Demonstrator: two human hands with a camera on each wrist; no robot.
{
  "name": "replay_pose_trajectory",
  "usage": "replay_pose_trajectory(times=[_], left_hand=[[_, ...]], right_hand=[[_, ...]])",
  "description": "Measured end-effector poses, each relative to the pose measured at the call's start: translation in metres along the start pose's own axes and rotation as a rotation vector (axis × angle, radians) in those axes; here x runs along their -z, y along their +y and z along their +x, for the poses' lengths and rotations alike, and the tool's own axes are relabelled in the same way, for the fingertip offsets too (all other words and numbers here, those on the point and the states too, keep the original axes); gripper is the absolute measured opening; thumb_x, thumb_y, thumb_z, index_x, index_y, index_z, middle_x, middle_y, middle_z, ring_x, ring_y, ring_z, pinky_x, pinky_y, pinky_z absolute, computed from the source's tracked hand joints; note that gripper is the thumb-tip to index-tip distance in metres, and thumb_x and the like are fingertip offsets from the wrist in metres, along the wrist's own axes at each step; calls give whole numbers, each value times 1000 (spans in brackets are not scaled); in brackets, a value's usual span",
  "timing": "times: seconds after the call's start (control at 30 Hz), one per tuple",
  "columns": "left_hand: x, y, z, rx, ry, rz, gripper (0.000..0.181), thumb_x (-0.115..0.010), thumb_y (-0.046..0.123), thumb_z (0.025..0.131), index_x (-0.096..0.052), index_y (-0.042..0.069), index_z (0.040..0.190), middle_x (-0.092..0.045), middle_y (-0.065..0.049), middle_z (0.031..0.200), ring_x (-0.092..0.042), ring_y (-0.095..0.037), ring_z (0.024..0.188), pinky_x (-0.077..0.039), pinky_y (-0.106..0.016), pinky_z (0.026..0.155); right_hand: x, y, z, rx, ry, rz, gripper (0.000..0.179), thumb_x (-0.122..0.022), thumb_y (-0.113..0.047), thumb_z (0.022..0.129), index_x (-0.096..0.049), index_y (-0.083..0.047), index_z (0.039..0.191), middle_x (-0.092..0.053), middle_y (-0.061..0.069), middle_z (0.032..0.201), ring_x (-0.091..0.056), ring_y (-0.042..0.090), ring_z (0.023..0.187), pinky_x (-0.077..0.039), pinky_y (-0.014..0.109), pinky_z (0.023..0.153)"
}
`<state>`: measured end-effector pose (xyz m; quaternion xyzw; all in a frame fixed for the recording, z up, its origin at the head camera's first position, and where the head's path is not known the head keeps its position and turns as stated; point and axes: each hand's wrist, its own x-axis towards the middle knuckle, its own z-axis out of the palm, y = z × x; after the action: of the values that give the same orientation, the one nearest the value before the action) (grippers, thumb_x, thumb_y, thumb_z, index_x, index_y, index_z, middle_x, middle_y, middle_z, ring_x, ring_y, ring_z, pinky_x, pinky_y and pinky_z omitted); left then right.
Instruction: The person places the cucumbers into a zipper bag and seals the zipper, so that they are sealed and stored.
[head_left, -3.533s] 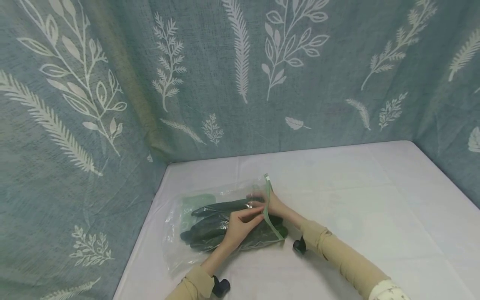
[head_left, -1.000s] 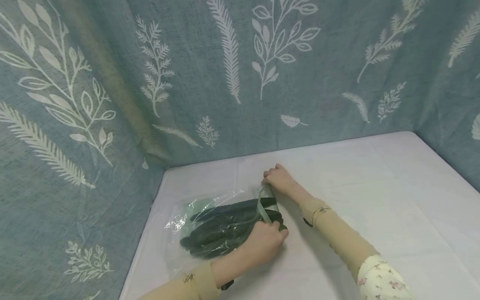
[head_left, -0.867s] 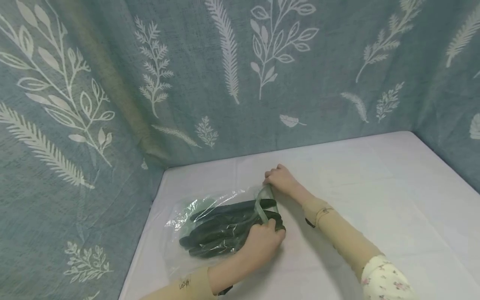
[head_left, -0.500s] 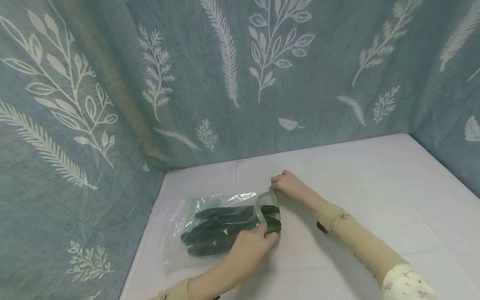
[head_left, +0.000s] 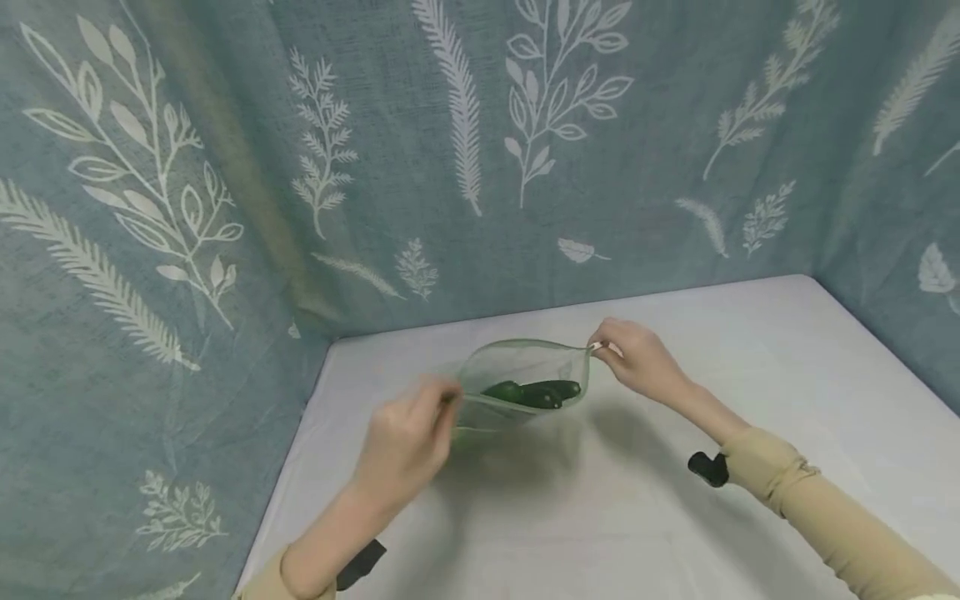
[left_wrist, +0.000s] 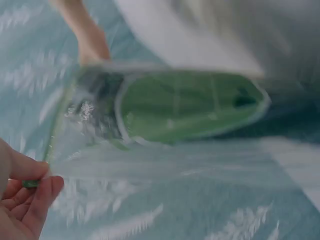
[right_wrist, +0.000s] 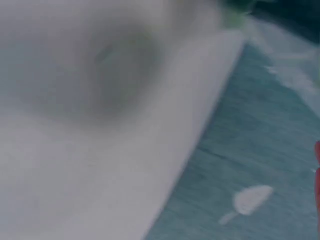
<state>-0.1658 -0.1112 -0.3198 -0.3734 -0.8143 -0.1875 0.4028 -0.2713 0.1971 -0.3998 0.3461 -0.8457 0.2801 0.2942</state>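
Note:
A clear zip bag (head_left: 491, 418) with a green zip edge is held up above the table, its mouth gaping towards me. Several dark green cucumbers (head_left: 542, 397) lie inside, only their ends showing in the head view. My left hand (head_left: 408, 437) pinches the left corner of the mouth; in the left wrist view, the thumb and fingers of the left hand (left_wrist: 30, 195) grip the bag's (left_wrist: 95, 160) green edge. My right hand (head_left: 637, 358) pinches the right corner, by the white slider (head_left: 596, 346). The right wrist view catches just red-tinted fingertips (right_wrist: 318, 170) at its edge.
A white-covered table (head_left: 720, 350) lies under the bag, with shadows from the bag and arms. Blue-green leaf-patterned curtains (head_left: 660, 200) hang along the back and both sides. A dark wrist camera (head_left: 708, 469) sticks out under the right wrist.
The bag of cucumbers lay flat half a second ago and is now lifted, its mouth spread wide and turned towards me. The left hand has moved left, the right hand slightly right.

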Motion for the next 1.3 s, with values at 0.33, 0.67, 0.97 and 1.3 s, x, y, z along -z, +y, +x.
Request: replay_pose_trajectory(times=[0.33,0.67,0.97,1.3], left_hand=[[32,-56,46,269,170,-133,10,-65,-11,81,-61,-7,89,-70,-18,80,-68,-29,68,-52,-11,68],[20,-70,80,371,28,-179,8,-61,-5,88,-63,-3,95,-71,-18,90,-69,-30,78,-55,-27,70],[4,-26,106,254,45,-37,24,-58,-2,87,-64,1,110,-64,-15,117,-62,-30,107,-54,-41,87],[-46,46,164,126,-629,-180,36,-58,37,94,-62,19,125,-65,2,124,-65,-14,103,-56,-29,78]], right_hand=[[67,-47,39,-119,404,202,5,-71,6,78,-68,3,80,-68,12,75,-62,-3,75,-50,10,72],[78,-66,34,-398,444,421,7,-61,5,88,-64,11,85,-67,-28,75,-66,-5,67,-54,11,65],[70,-68,24,-372,466,471,7,-59,8,88,-63,12,84,-69,-25,78,-68,-5,68,-57,14,70],[63,-72,31,-270,515,512,4,-60,15,83,-60,18,86,-67,-24,83,-67,-6,69,-57,15,69]])
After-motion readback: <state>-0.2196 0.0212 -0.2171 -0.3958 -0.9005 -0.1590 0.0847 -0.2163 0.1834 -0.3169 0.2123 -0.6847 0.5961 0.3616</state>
